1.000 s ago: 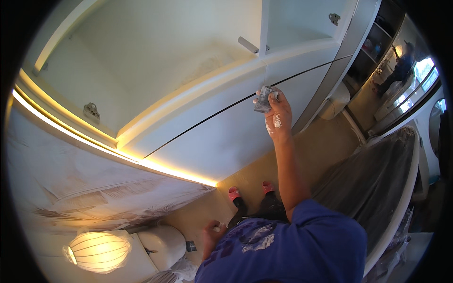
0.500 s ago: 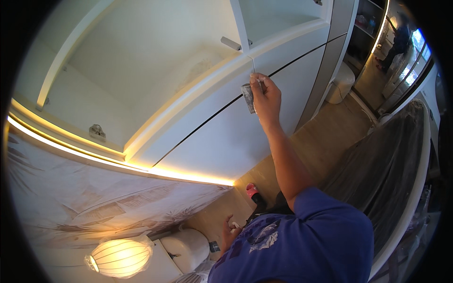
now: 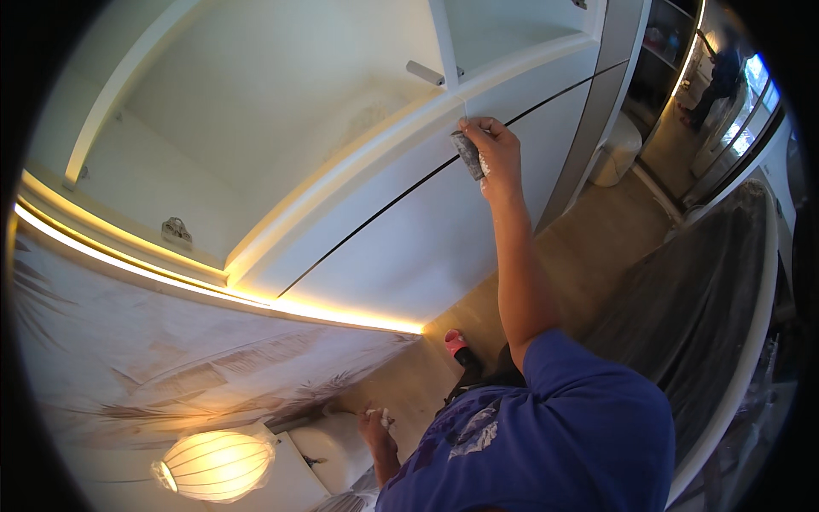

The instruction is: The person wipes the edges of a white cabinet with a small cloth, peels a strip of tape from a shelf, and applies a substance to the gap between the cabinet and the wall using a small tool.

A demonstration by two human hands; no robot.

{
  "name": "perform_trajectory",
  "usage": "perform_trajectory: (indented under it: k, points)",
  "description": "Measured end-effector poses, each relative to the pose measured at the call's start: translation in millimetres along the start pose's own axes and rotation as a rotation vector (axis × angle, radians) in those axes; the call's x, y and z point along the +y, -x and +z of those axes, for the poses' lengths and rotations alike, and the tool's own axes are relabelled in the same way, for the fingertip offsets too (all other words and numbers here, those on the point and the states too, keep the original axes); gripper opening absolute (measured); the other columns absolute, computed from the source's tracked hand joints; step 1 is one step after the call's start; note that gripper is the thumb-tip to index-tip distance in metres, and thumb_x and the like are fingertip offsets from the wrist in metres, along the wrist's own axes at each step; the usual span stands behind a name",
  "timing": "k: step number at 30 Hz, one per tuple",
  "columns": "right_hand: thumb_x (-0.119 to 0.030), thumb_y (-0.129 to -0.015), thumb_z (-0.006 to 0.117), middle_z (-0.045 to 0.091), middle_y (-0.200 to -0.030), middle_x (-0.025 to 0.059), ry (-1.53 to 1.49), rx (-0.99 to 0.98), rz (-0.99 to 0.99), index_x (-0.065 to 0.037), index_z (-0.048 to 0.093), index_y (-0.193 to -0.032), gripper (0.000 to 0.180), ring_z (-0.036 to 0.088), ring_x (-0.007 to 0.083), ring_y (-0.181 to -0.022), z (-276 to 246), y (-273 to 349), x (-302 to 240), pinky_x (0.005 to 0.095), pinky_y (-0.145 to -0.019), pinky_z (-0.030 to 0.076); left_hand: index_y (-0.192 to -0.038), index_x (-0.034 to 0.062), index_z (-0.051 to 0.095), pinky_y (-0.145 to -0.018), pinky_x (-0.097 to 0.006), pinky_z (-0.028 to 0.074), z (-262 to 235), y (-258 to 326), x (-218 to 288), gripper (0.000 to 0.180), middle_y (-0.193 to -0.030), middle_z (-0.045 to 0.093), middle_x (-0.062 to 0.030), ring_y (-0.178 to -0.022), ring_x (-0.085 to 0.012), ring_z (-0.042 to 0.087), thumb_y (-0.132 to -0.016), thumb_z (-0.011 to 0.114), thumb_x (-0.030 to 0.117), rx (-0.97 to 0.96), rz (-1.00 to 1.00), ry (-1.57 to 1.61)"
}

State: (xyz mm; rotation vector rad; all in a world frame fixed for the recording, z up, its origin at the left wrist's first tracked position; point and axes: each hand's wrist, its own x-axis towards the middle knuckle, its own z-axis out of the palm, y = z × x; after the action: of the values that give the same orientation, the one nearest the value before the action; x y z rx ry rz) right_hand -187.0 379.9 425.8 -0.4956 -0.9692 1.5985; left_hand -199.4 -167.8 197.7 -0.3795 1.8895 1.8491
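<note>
My right hand (image 3: 501,160) is raised against the white cabinet front (image 3: 388,247), beside the fine vertical seam under the ledge. It grips a dark grey, dusty folded piece that looks like sandpaper (image 3: 468,156), and white powder marks the fingers. Low on the left, my left hand (image 3: 377,429) hangs away from the cabinet with its fingers curled round a small white lump (image 3: 382,417); what that lump is I cannot make out. A dark groove (image 3: 375,220) runs along the cabinet front below the ledge (image 3: 341,173).
Above the ledge are open white compartments (image 3: 256,111) with a grey hinge fitting (image 3: 424,73). A glowing, plastic-wrapped lamp (image 3: 220,466) stands lower left. Dark sheeting (image 3: 682,299) covers something on the right. Another person (image 3: 721,77) stands far off at upper right.
My right hand has shifted slightly right along the cabinet with the sandpaper, which is now tilted differently. My left hand has swung left, away from my body.
</note>
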Motion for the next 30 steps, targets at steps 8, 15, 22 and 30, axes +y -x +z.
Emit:
perform_trajectory:
  k: [8, 15, 22, 30]
  points:
    - [-0.013, -0.090, 0.083, 0.067, -0.076, 0.0017, -0.069, -0.066, 0.125, -0.004, 0.070, -0.085, 0.016, 0.060, 0.0069, -0.064, -7, -8, -3, 0.0226, -0.058, 0.048, -0.132, 0.0007, 0.054, -0.057, -0.031, 0.056, -11, -4, 9, 0.043, -0.088, 0.061, -0.0080, -0.066, -0.0170, 0.063, -0.090, 0.065, 0.000, 0.017, 0.029, 0.046]
    - [-0.012, -0.091, 0.083, 0.068, -0.077, 0.0030, -0.162, -0.088, 0.126, -0.005, 0.069, -0.087, 0.016, 0.062, 0.0087, -0.064, -7, -10, 2, 0.0229, -0.059, 0.050, -0.131, 0.0002, 0.056, -0.059, -0.031, 0.057, 10, 10, -1, 0.041, -0.086, 0.063, -0.0080, -0.068, -0.0166, 0.064, -0.090, 0.065, 0.001, -0.067, -0.003, -0.047]
    - [-0.014, -0.091, 0.084, 0.069, -0.078, 0.0050, -0.147, -0.024, 0.112, -0.003, 0.069, -0.087, 0.019, 0.063, 0.0095, -0.062, -4, -11, 7, 0.0236, -0.057, 0.052, -0.131, -0.0016, 0.056, -0.060, -0.030, 0.057, 18, 15, 13, 0.042, -0.083, 0.064, -0.0074, -0.067, -0.0158, 0.065, -0.090, 0.066, 0.000, -0.073, 0.007, -0.129]
    - [-0.017, -0.088, 0.087, 0.068, -0.075, 0.0035, -0.165, -0.050, 0.147, -0.003, 0.069, -0.084, 0.023, 0.062, 0.0081, -0.061, -4, -9, 2, 0.0236, -0.056, 0.051, -0.131, -0.0019, 0.057, -0.058, -0.031, 0.057, 27, 14, 32, 0.043, -0.078, 0.063, -0.0064, -0.063, -0.0146, 0.063, -0.089, 0.066, 0.000, -0.044, 0.093, -0.156]
